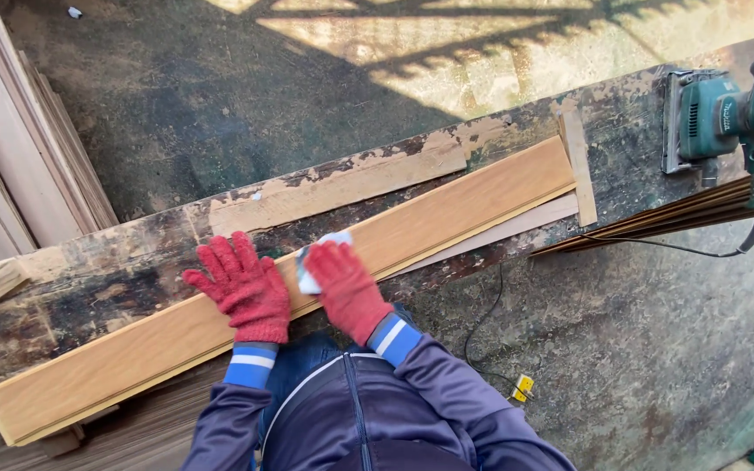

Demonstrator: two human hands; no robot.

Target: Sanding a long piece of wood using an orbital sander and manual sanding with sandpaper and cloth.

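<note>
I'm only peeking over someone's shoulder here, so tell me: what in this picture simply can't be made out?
All from the head camera:
- The pale pad: mostly covered by the right hand, so its kind is unclear.
- The long board: its underside lies against the workbench.
- The green sander: its base faces away, and its cable runs off below the bench.
- The stacked planks: cut off by the left edge.
- The left hand: its glove hides the fingers.

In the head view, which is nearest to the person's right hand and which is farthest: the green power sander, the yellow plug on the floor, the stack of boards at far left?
From the right hand, nearest first:
1. Yellow plug, on the floor, lower right.
2. Stack of boards, on the ground at upper left, beyond the left hand.
3. Green power sander, at the bench's far right end.
</note>
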